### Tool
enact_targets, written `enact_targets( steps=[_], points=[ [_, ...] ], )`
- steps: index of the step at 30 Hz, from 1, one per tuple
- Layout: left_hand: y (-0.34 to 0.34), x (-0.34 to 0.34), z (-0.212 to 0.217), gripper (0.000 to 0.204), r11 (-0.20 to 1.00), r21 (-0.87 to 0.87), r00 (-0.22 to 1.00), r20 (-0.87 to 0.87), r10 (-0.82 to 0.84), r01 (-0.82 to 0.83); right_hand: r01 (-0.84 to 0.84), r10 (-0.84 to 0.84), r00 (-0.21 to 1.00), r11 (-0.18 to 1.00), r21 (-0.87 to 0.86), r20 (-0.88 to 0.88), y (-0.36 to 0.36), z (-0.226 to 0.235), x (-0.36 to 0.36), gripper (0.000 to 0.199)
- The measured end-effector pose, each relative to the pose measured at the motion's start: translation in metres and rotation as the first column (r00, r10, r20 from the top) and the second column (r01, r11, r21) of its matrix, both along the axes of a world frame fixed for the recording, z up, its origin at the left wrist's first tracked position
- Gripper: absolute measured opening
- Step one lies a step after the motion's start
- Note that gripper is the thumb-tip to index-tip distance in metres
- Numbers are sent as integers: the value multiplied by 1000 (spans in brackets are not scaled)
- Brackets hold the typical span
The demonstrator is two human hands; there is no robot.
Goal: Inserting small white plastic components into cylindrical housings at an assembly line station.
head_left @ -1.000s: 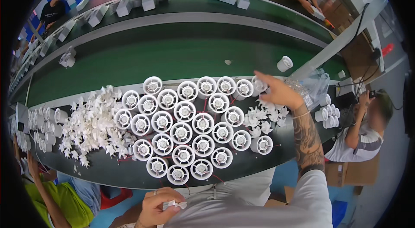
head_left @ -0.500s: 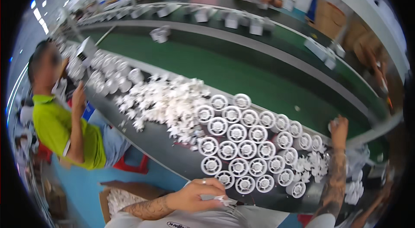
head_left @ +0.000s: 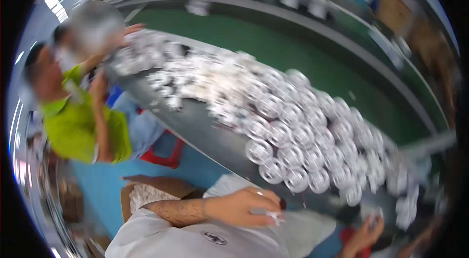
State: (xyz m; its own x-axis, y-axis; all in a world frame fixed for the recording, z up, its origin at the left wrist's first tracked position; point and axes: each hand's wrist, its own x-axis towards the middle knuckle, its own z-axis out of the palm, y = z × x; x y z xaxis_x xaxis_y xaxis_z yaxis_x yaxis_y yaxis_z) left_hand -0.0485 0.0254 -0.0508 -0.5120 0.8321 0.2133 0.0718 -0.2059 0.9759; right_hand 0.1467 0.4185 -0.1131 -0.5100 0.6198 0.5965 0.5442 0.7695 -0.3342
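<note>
The picture is blurred by head motion. My left hand [head_left: 246, 206] is held close to my body below the table edge, its fingers closed on a small white plastic part [head_left: 273, 217]. My right hand [head_left: 362, 237] is low at the bottom right, near the table's front edge; blur hides whether it holds anything. Rows of round white plastic rings [head_left: 303, 136] lie packed together on the grey table [head_left: 195, 128] in front of me. A loose heap of small white parts [head_left: 195, 77] lies to their left.
A co-worker in a green shirt [head_left: 73, 123] sits at my left by the table. A cardboard box with white parts [head_left: 146, 194] stands under my left forearm. A green conveyor belt [head_left: 293, 53] runs behind the table, with more white items beyond.
The view has swung further to the left and gone blurry. My right hand has come down from the rings to the table's front edge. My left hand stays near my body with the small part.
</note>
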Motion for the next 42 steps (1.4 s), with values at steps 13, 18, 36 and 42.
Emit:
enact_targets(
  steps=[13,18,36,42],
  points=[
    [112,29,-3,20,989,-9,963,-225,-148,150,-485,-245,653,592,-644,-717,-77,17,-8,23],
    [144,55,9,20,995,85,876,-482,1,46,-795,-491,454,154,-586,-744,-149,65,-16,23],
    [125,59,8,14,981,121,917,-353,188,-155,-838,-391,495,18,-545,-776,-165,65,-23,29],
    [123,62,10,12,983,95,938,-297,179,-158,-834,-325,489,98,-543,-810,-169,59,-16,28]
  ],
)
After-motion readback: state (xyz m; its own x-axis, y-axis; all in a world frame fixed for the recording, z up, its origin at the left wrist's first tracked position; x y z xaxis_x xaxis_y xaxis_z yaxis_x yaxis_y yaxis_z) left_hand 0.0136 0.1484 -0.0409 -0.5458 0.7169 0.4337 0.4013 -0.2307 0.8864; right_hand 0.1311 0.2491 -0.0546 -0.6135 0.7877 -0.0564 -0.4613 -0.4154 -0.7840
